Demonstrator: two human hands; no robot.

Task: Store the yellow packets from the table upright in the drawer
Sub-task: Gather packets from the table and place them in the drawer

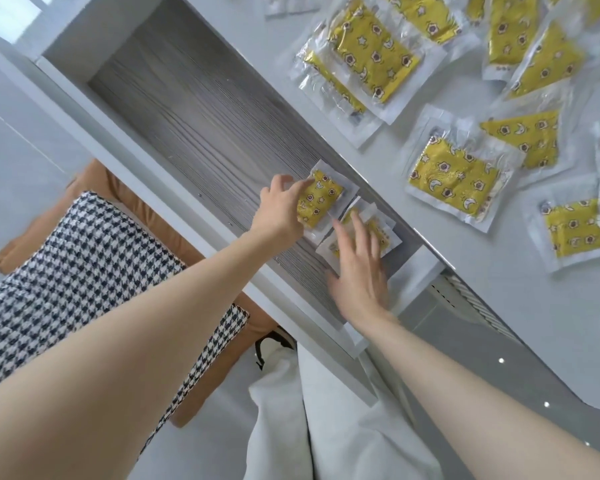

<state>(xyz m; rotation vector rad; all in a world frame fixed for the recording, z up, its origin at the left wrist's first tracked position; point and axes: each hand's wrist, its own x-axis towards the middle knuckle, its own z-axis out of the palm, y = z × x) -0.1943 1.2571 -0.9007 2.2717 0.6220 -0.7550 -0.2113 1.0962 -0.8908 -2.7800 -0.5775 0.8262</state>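
Observation:
An open drawer (201, 109) with a grey wood-grain bottom runs diagonally under the white table (499, 306). At its near right end my left hand (281, 209) pinches a yellow packet (321, 199) with star and moon prints, which leans tilted. Beside it more yellow packets (380, 230) lean against the drawer's end wall, and my right hand (359, 268) presses on them with straight fingers. Several more yellow packets (452, 183) in clear wrappers lie flat, scattered on the table.
A brown chair seat (94, 181) and my houndstooth skirt (84, 271) are to the left below the drawer front. White fabric (326, 427) lies at the bottom centre. The rest of the drawer bottom is bare.

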